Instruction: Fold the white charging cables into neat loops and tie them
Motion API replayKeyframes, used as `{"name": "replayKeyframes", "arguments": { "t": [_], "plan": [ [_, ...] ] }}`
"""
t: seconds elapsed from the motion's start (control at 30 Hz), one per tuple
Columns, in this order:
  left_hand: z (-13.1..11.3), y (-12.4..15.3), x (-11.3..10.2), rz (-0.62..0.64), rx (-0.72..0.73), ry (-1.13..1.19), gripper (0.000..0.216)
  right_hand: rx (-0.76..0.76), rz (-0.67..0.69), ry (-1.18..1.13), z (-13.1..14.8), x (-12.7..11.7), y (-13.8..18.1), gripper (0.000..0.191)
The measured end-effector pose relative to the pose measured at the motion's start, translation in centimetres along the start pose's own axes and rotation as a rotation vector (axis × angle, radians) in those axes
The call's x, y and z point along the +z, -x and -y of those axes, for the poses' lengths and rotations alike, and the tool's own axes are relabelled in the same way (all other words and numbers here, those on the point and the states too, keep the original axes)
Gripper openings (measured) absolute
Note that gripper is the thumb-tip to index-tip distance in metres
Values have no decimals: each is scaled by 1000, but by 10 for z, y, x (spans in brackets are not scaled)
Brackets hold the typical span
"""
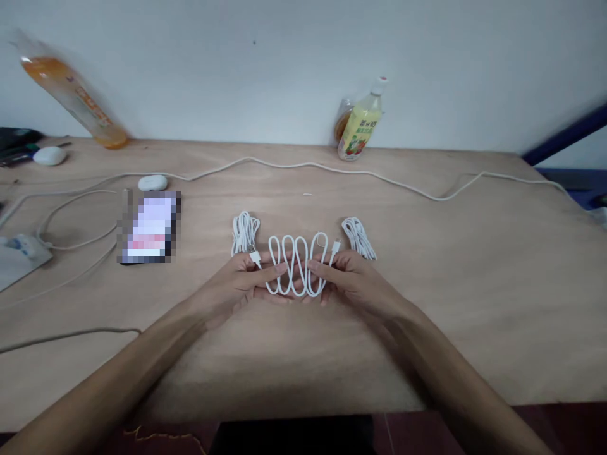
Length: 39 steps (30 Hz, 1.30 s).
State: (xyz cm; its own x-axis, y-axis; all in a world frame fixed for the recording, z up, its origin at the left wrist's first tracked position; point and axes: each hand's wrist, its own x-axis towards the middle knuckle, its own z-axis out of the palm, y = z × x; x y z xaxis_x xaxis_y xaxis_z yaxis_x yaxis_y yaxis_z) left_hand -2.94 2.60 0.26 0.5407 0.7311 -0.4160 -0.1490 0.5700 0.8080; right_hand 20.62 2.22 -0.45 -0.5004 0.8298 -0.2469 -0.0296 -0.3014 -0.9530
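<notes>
Between both hands a white USB cable (300, 265) is spread in several zigzag loops, its larger plug at the left end and a smaller plug at the right. My left hand (253, 278) is closed on the left loops, thumb on top and fingers underneath. On the right side my right hand (344, 275) grips the loops the same way. Just beyond the left hand lies a bundled white cable (245, 230). A second white cable bundle (359, 237) rests beyond the right hand.
A phone (150, 224) and a white earbud case (152, 182) lie to the left. A long white cord (303, 165) crosses the wooden table (474, 284). Against the wall stand an orange drink bottle (80, 104) and a yellow drink bottle (361, 123). A power strip (21, 259) sits far left.
</notes>
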Motion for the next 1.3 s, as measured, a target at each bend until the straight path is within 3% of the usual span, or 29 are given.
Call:
{"name": "replayKeyframes", "arguments": {
  "t": [0.23, 0.4, 1.03, 1.3],
  "plan": [
    [2, -3, -5, 35, -4, -32, 41, 10, 141, 5, -3, -6, -4, 48],
    [3, -4, -6, 0, 17, -30, 38, 3, 146, -27, -15, -9, -5, 49],
    [2, -2, 1, -6, 18, 7, 37, -93, -109, -15, -18, -8, -4, 39],
    [2, -2, 1, -8, 19, 15, 38, -136, -111, 42, -16, -7, -3, 38]
  ]
}}
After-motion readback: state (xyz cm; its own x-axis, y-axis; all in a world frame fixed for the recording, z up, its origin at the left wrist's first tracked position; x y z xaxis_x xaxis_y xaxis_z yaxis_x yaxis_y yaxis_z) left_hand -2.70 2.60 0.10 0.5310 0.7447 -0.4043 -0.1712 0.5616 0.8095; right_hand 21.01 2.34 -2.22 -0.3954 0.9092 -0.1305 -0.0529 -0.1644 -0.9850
